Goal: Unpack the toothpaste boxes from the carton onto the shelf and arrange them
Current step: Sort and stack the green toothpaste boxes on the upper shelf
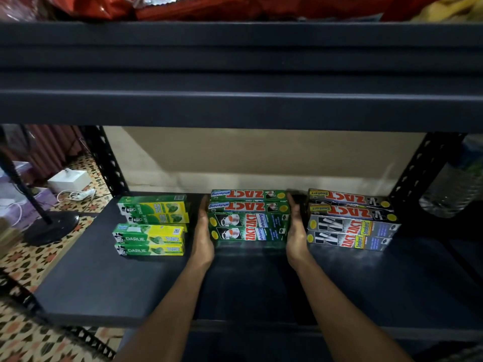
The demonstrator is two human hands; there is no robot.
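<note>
1. Shelf stock sits in three groups near the back edge: Darlie boxes leftward, green Zact boxes mid-shelf, grey Zact boxes rightward.
2. My left hand and right hand press flat, fingers straight, against the two ends of the green Zact boxes.
3. I cannot see the carton, so I judge that unpacking is mostly done and squaring up remains.
</note>
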